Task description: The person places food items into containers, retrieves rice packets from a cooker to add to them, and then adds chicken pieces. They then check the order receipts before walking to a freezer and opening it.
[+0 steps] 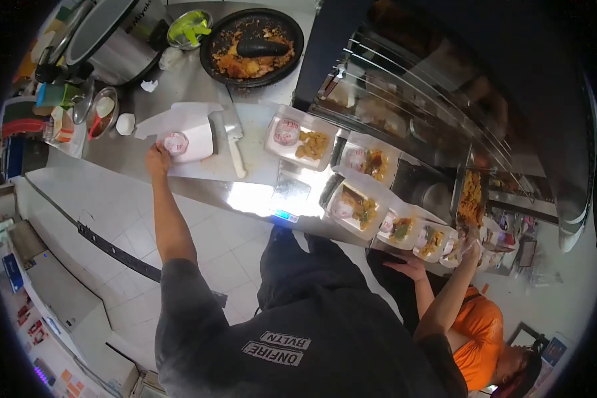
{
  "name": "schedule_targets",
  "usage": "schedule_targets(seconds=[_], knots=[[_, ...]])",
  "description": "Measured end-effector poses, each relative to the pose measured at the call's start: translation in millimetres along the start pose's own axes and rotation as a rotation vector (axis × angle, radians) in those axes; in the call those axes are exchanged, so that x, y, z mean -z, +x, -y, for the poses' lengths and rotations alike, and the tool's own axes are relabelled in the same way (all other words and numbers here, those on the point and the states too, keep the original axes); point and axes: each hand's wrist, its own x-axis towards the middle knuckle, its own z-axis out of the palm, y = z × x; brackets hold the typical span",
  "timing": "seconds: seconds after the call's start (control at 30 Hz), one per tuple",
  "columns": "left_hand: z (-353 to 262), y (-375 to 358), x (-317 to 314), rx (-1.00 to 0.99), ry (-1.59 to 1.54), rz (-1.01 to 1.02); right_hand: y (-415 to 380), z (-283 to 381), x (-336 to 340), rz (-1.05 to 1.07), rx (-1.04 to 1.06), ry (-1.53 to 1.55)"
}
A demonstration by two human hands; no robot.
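Observation:
At the left, my left hand [157, 161] pinches the near left corner of an open white paper box [196, 136]. A round wrapped packet with red print [175, 143] sits in that box, right by my fingers. My right hand [470, 244] reaches far to the right, over a row of filled boxes and beside a metal tray of yellow-orange food [471, 192]. Its fingers are small and blurred, and whatever they may hold is unclear. Nearer boxes, such as this one [300, 140], contain a wrapped packet and yellow food pieces. A cleaver [235, 149] lies between the boxes.
A black stone mortar [252, 48], a large cooker [116, 43] and a bowl of green pieces [190, 30] stand at the back. A dark glass cabinet [438, 93] rises at the right. A co-worker in orange [483, 331] has a hand [411, 268] near the boxes.

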Motion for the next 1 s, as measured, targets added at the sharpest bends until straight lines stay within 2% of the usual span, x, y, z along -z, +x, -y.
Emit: schedule_targets(seconds=[0.07, 0.1, 0.17, 0.2, 0.27, 0.3, 0.33, 0.43, 0.5, 0.6, 0.63, 0.77, 0.83, 0.97, 1.0], knots=[[-9.6, -4.3, 6.4, 0.014, 0.026, -0.016, -26.3, -6.6, 16.1, -0.141, -0.119, 0.758], [-20.5, -11.3, 11.9, -0.002, -0.021, -0.063, -49.3, -6.8, 44.1, -0.246, -0.106, 1.026], [-47.5, -30.7, 31.8, -0.019, -0.061, -0.102, -84.9, -8.1, 79.9, -0.499, -0.133, 0.544], [-63.1, -42.6, 46.0, -0.063, -0.119, -0.049, -96.1, 7.4, 59.6, -0.579, 0.002, 0.297], [-90.5, -73.3, 59.3, -0.084, -0.189, 0.098, -102.7, 70.2, -5.1, -0.758, 0.476, -0.157], [-104.5, -90.0, 63.8, -0.058, -0.2, 0.19, -96.7, 108.6, -44.5, -0.848, 0.663, -0.324], [-121.9, -110.2, 65.6, -0.114, -0.233, 0.188, -88.7, 130.5, -68.8, -0.89, 0.772, -0.411], [-163.6, -169.6, 51.4, -0.288, -0.248, 0.188, -72.4, 159.3, -98.0, -0.942, 0.921, -0.511], [-181.6, -200.7, 41.4, -0.28, -0.268, 0.311, -64.7, 164.2, -101.8, -0.971, 0.971, -0.561], [-191.8, -226.3, 25.6, -0.337, -0.195, 0.247, -58.7, 166.1, -97.8, -0.982, 1.037, -0.626], [-190.8, -231.7, 18.9, -0.323, -0.187, 0.243, -37.4, 156.7, -130.9, -1.122, 1.044, -0.482], [-198.2, -243.0, 8.6, -0.336, -0.184, 0.221, -30.7, 156.3, -136.7, -1.168, 1.041, -0.476], [-200.5, -246.4, 3.7, -0.34, -0.186, 0.219, -26.6, 152.6, -137.9, -1.191, 1.112, -0.525], [-206.3, -248.9, 12.9, -0.267, -0.191, 0.276, -19.7, 152.9, -150.9, -1.311, 1.026, -0.561], [-205.8, -251.6, 14.1, -0.294, -0.274, 0.122, -19.1, 154.2, -153.0, -1.346, 0.974, -0.555]])
